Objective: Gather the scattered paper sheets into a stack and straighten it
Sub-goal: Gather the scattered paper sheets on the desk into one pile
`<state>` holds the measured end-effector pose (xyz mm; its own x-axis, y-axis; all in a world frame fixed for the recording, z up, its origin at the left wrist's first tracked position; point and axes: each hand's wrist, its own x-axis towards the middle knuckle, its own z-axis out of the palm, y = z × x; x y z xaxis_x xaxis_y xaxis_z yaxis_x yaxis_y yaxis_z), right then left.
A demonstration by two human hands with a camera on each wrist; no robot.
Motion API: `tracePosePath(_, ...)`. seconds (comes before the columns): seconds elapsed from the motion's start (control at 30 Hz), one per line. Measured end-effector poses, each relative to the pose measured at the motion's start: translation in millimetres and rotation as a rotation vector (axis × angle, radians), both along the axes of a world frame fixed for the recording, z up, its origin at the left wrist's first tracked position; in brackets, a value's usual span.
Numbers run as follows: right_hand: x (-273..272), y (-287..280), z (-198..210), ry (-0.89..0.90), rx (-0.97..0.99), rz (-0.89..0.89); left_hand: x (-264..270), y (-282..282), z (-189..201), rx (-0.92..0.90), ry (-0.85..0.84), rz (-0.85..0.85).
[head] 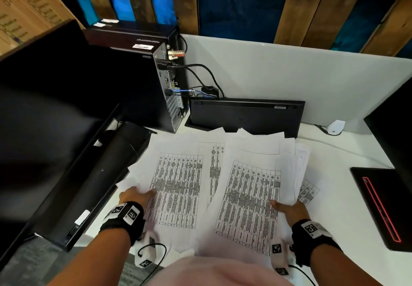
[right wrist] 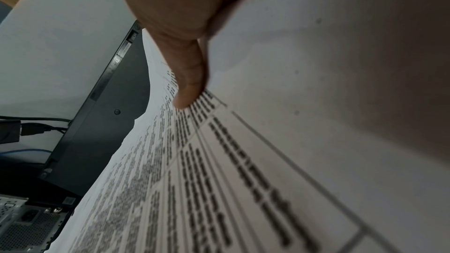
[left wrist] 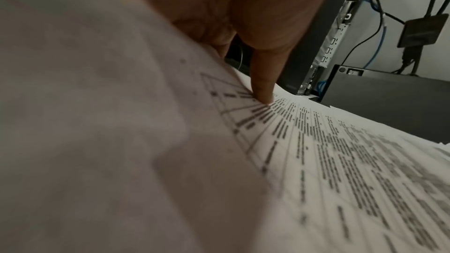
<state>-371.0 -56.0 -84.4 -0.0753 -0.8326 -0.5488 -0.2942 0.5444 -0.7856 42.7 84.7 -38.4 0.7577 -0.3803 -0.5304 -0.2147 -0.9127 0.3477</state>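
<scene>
White printed paper sheets [head: 223,185], spread loose in front of the black keyboard [head: 245,116], w/ my left hand [head: 136,195] & right hand [head: 289,210] each pinching an outer edge, thumbs on top: gathering step, next I'd sweep both piles inward.

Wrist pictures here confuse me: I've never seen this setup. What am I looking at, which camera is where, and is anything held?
No machine: a person works bare-handed, wearing a head camera and one on each wrist. The head view looks down on a white desk covered with scattered printed paper sheets. The left hand grips the left edge of the spread, thumb on top. The right hand grips the right side, thumb pressing the print. Behind stand a computer tower and a propped-up keyboard.
</scene>
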Motion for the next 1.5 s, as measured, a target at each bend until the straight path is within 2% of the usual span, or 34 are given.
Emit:
tracePosePath(0.07, 0.3, 0.1, -1.1, -0.008, 0.0, -0.011, -4.6, 0.1, 2.0, 0.046, -0.064, -0.033)
tracePosePath(0.13, 0.8, 0.1, -2.2, -0.01, 0.005, -0.022, -10.4, -2.9, 7.4, 0.067, -0.234, -0.096)
tracePosePath(0.27, 0.8, -0.4, -5.3, -0.015, 0.014, -0.037, -12.3, -5.0, 18.1, -0.119, -0.496, -0.203)
tracePosePath(0.43, 0.9, 1.5, -3.3, -0.028, 0.011, -0.041, 7.4, 3.9, 48.1, -0.4, -0.542, -0.146)
tracePosePath(0.53, 0.5, 2.3, 0.8, -0.039, 0.016, -0.041, 16.7, 10.5, 77.7, -0.497, -0.559, -0.207)
tracePosePath(0.6, 0.7, 2.7, 4.1, -0.051, 0.012, -0.033, 10.6, 13.9, 104.1, -0.614, -0.51, -0.242)
tracePosePath(0.67, 1.0, 2.8, 6.7, -0.059, 0.007, -0.025, -0.5, 15.2, 130.9, -0.735, -0.362, -0.268)
tracePosePath(0.73, 0.6, 3.0, 7.6, -0.051, 0.005, -0.016, -8.2, 15.3, 155.0, -0.79, -0.369, -0.349)
tracePosePath(0.87, 0.5, 3.3, 5.3, -0.03, -0.008, -0.003, -9.6, 13.3, 196.7, -0.975, -0.424, -0.381)
tracePosePath(0.97, 0.2, 3.8, 10.3, -0.023, -0.005, 0.011, -10.2, 5.9, 218.2, -1.112, -0.456, -0.352)
tracePosePath(1.13, -0.7, 4.3, 11.1, -0.019, 0.032, 0.056, -16.5, -9.2, 233.7, -1.289, -0.421, -0.196)
tracePosePath(1.23, -2.9, 4.1, 6.6, -0.041, 0.058, 0.077, -19.4, -17.7, 238.4, -1.345, -0.319, -0.201)
tracePosePath(1.33, -3.7, 4.9, 12.7, -0.05, 0.083, 0.104, -29.1, -40.1, 220.3, -1.351, -0.255, -0.234)
tracePosePath(1.4, -5.2, 5.6, 18.5, -0.046, 0.089, 0.121, -35.1, -60.5, 193.7, -1.267, -0.166, -0.286)
tracePosePath(1.5, -6.1, 6.5, 28.8, -0.057, 0.118, 0.124, -51.5, -83.6, 149.6, -1.016, 0.02, -0.284)
